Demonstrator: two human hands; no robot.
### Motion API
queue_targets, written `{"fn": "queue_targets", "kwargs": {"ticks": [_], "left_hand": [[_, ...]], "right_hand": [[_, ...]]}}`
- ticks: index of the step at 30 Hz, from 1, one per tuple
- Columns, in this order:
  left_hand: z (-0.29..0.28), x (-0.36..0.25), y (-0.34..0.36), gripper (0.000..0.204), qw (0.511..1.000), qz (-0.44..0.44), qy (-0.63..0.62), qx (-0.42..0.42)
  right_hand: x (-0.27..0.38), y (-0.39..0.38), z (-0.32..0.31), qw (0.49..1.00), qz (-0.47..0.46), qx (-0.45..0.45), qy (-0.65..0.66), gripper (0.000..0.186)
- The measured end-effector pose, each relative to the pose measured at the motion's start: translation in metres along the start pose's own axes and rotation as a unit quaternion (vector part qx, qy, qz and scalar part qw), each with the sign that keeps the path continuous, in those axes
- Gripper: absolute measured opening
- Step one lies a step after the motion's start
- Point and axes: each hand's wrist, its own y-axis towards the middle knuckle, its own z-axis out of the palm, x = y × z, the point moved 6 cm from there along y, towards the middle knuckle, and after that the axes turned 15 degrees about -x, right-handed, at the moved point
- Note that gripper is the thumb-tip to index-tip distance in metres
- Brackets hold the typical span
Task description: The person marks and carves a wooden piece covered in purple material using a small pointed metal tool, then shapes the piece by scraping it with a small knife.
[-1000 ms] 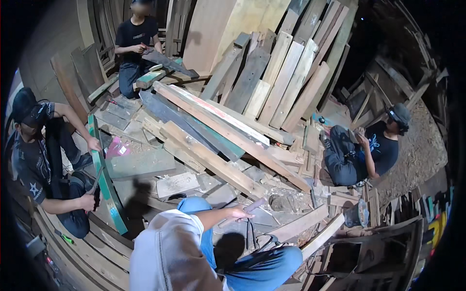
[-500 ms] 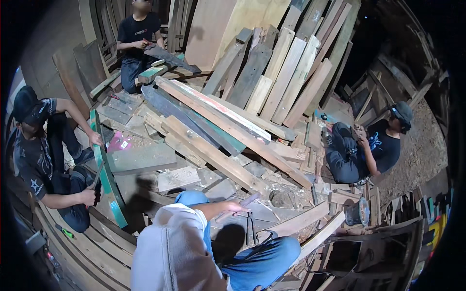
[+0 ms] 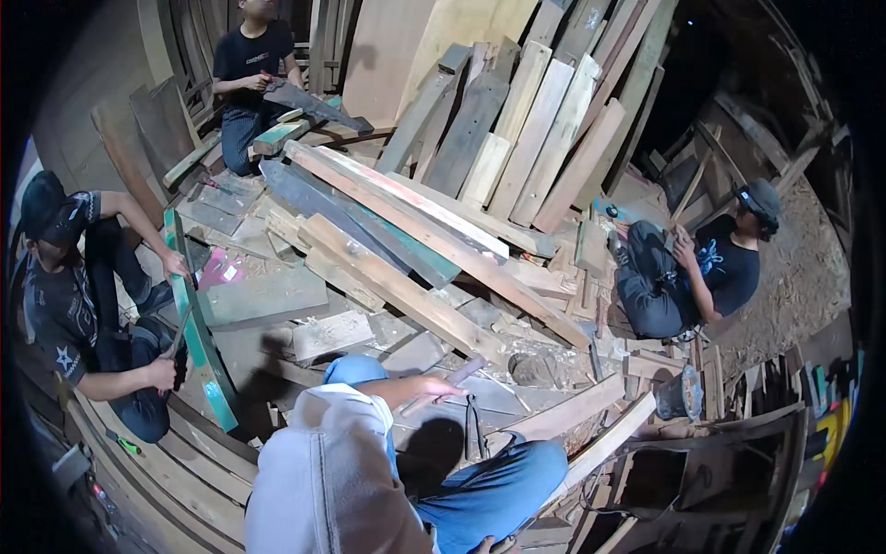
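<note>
My left arm in a pale sleeve reaches across my jeans, and my left hand (image 3: 432,388) is over the floor, its fingers closed around a flat grey stick (image 3: 472,367) that sticks out on both sides. Some of the grip is hidden. Just past the fingertips is a dark two-legged metal tool (image 3: 474,427), like pincers, legs apart; whether the fingers touch it is unclear. My right hand (image 3: 498,545) shows only as a few fingers at the lower edge, beside my bent leg. What they do cannot be seen.
Long planks (image 3: 406,286) lie piled ahead; several boards (image 3: 531,129) lean behind. At left, a person works a green-edged plank (image 3: 198,337) with a hand tool. Another at the back holds a handsaw (image 3: 318,106). A third sits at right near a dark bucket (image 3: 680,395).
The whole view has shifted slightly, moving things a little up and left. More of my right hand's fingers show at the lower edge. My left hand stays by the stick and two-legged tool.
</note>
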Motion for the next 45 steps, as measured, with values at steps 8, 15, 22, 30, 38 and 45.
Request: {"fn": "queue_targets", "kwargs": {"ticks": [8,15,22,30,38,45], "left_hand": [[-0.015,0.012,-0.010,0.056,0.999,-0.024,0.029,-0.024],[-0.009,0.009,-0.011,0.057,0.997,-0.039,0.071,-0.011],[-0.026,0.045,-0.007,0.056,0.990,-0.101,0.096,-0.024],[-0.012,0.043,0.002,0.037,0.996,-0.082,0.019,0.004],[0.006,0.002,-0.035,0.033,0.994,-0.054,-0.038,0.085],[-0.024,0.030,-0.025,0.039,0.991,-0.132,0.036,-0.014]], "right_hand": [[0.148,0.241,-0.258,0.807,0.448,-0.141,0.359,0.059],[0.164,0.262,-0.280,0.747,0.522,-0.067,0.406,0.065],[0.157,0.268,-0.265,0.823,0.431,-0.135,0.345,0.050],[0.160,0.290,-0.283,0.808,0.423,-0.156,0.379,0.041],[0.145,0.283,-0.278,0.806,0.471,-0.142,0.330,0.042],[0.137,0.285,-0.272,0.815,0.463,-0.097,0.334,0.039]]}}
